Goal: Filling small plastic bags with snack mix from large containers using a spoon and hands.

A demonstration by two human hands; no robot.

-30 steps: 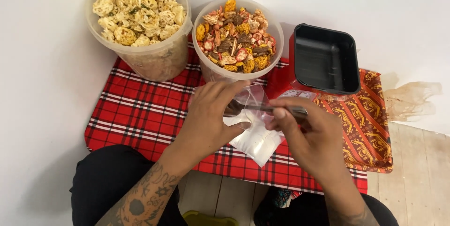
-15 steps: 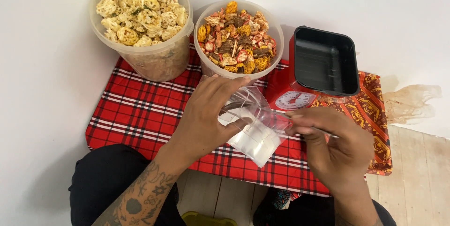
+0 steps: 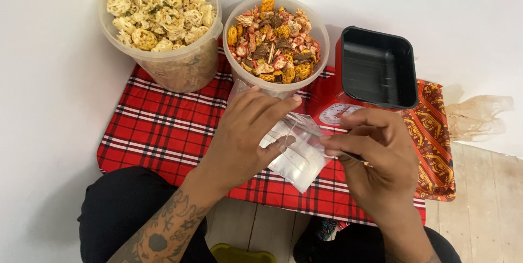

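My left hand point(image 3: 248, 132) holds a stack of small clear plastic bags point(image 3: 298, 156) over a red plaid tray point(image 3: 158, 132). My right hand point(image 3: 376, 159) pinches the edge of one bag from the right, with a thin metal utensil partly visible under its fingers. Just beyond my hands stands a clear tub of mixed orange, red and brown snacks point(image 3: 275, 42). A larger tub of pale yellow flower-shaped crackers point(image 3: 160, 20) stands to its left.
A red kitchen scale with a black tray point(image 3: 378, 67) on top sits at the right, on an orange patterned cloth point(image 3: 433, 137). A crumpled clear bag point(image 3: 479, 116) lies further right. White wall behind, wooden floor at the right, my black-clad knees below.
My right hand has come back in from the right and taken the bag's edge. The left hand has stayed on the bags, fingers spread slightly wider.
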